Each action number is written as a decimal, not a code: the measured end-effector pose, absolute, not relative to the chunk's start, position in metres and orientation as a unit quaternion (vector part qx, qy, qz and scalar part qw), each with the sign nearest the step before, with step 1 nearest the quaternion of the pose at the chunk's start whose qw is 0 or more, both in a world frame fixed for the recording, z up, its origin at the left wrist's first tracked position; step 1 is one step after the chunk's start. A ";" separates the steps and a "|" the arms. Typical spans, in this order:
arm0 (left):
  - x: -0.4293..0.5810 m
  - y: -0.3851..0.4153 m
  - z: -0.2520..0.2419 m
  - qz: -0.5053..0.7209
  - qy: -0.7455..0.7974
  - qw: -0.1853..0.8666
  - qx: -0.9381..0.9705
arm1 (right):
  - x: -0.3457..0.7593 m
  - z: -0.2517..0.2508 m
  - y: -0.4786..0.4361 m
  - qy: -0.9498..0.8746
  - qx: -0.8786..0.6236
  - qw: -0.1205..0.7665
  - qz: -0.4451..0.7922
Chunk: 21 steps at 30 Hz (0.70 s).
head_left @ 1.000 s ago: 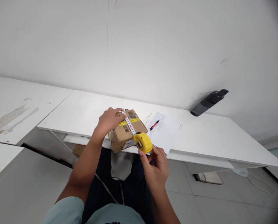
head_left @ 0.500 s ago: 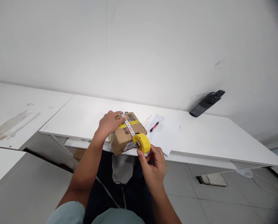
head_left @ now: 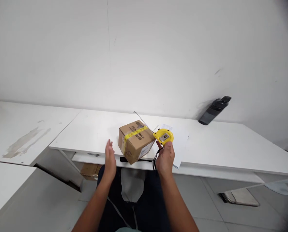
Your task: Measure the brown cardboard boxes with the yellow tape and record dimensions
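A small cardboard box (head_left: 135, 140) with yellow tape sits at the near edge of the white table (head_left: 213, 145). My right hand (head_left: 165, 157) grips a yellow tape measure (head_left: 163, 136) just right of the box. Its thin blade sticks out up and to the left over the box, and a black cord hangs from it. My left hand (head_left: 109, 157) hovers open, fingers straight, to the left of the box and apart from it.
Sheets of paper (head_left: 180, 141) lie on the table behind the tape measure. A dark handheld device (head_left: 214, 110) leans against the wall at the right. Another white table (head_left: 18, 129) with stains stands at the left. A brown box (head_left: 89, 169) lies under the table.
My left hand let go of the tape end and the box and drew back to the left. My right hand lifted the tape measure off the box to the right; the blade is mostly retracted.
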State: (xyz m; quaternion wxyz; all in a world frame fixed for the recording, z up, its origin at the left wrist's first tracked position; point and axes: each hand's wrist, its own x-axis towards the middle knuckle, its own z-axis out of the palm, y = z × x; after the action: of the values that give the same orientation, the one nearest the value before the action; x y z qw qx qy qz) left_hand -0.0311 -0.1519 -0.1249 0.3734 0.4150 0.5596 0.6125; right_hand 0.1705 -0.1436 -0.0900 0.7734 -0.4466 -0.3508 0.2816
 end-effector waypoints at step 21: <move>0.009 -0.200 -0.160 0.565 0.522 0.538 0.344 | 0.168 -0.113 -0.131 -0.336 -0.430 0.781 0.304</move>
State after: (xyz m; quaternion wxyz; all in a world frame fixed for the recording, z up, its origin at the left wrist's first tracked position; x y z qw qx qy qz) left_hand 0.0087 -0.1998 -0.1598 0.5378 0.3438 0.5225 0.5654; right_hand 0.1679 -0.1311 -0.1135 0.7807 -0.4302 -0.3361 0.3042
